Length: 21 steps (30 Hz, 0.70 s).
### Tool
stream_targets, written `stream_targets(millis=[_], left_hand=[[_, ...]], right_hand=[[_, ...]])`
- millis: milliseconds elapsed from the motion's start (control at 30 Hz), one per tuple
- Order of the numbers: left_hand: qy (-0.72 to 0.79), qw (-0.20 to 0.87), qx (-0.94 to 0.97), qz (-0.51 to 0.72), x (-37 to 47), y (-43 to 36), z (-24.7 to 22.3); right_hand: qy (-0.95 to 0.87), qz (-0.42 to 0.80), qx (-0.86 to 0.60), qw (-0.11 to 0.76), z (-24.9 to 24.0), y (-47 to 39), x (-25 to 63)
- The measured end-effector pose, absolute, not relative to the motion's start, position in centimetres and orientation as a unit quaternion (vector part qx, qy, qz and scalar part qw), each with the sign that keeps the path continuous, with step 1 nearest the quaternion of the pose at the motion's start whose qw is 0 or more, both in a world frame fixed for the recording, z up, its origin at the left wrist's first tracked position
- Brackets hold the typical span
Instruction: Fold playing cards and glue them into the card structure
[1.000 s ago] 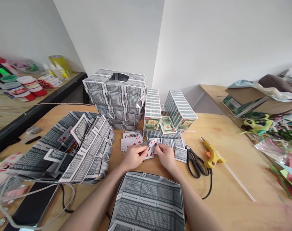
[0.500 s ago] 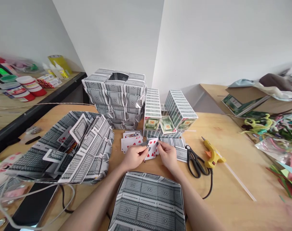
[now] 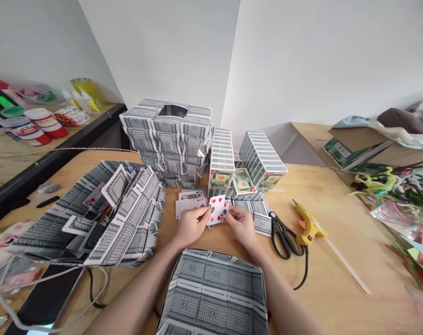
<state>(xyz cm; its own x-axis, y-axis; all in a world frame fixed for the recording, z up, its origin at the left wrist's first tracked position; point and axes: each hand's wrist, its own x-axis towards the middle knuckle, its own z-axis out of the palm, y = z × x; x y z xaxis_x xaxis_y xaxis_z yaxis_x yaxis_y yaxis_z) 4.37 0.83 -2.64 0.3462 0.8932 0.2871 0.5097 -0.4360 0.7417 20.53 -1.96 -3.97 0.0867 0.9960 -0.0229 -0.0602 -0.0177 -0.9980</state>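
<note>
Playing cards with red hearts (image 3: 217, 209) are pinched between my two hands above the table. My left hand (image 3: 193, 225) grips their left edge, thumb and fingertips together. On the other side, my right hand (image 3: 241, 225) pinches the right edge, where part of a second card shows behind the first. Face-up cards (image 3: 190, 204) lie just beyond my left hand. Face-down cards (image 3: 262, 216) with grey patterned backs spread behind my right hand. Close to my body, between my forearms, sits an open box shape made of cards (image 3: 213, 291).
Black scissors (image 3: 284, 236) and a yellow glue gun (image 3: 307, 223) with a clear glue stick lie to the right. Card boxes (image 3: 221, 163) are stacked at the back beside a large card-built bag (image 3: 169, 139). Another card-built container (image 3: 127, 223) holds loose cards at left.
The heart cards have tilted and moved slightly up and left, with their faces turned more towards me. Both hands keep their pinch.
</note>
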Motion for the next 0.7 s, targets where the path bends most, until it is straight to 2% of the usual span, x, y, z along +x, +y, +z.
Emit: stream_targets(millis=[100, 233, 300, 433, 533, 700], left_hand=[[0.445, 0.278, 0.779, 0.343, 4.3, 0.9, -2.5], [0.429, 0.298, 0.784, 0.336, 4.2, 1.0, -2.6], [0.432, 0.299, 0.782, 0.336, 4.2, 1.0, -2.7], [0.44, 0.308, 0.772, 0.341, 4.4, 1.0, -2.7], [0.45, 0.315, 0.758, 0.35, 4.5, 1.0, -2.5], [0.46, 0.29, 0.755, 0.365, 4.4, 1.0, -2.6]], right_hand=[[-0.483, 0.466, -0.53, 0.518, -4.3, -2.1, 20.5], [-0.545, 0.318, -0.616, 0.471, -4.3, -2.6, 20.1], [-0.545, 0.29, -0.63, 0.471, -4.2, -2.7, 20.0], [-0.485, 0.41, -0.581, 0.509, -3.7, -2.5, 20.3], [-0.464, 0.512, -0.538, 0.483, -3.2, -2.2, 20.7], [-0.465, 0.551, -0.52, 0.457, -2.7, -2.2, 20.9]])
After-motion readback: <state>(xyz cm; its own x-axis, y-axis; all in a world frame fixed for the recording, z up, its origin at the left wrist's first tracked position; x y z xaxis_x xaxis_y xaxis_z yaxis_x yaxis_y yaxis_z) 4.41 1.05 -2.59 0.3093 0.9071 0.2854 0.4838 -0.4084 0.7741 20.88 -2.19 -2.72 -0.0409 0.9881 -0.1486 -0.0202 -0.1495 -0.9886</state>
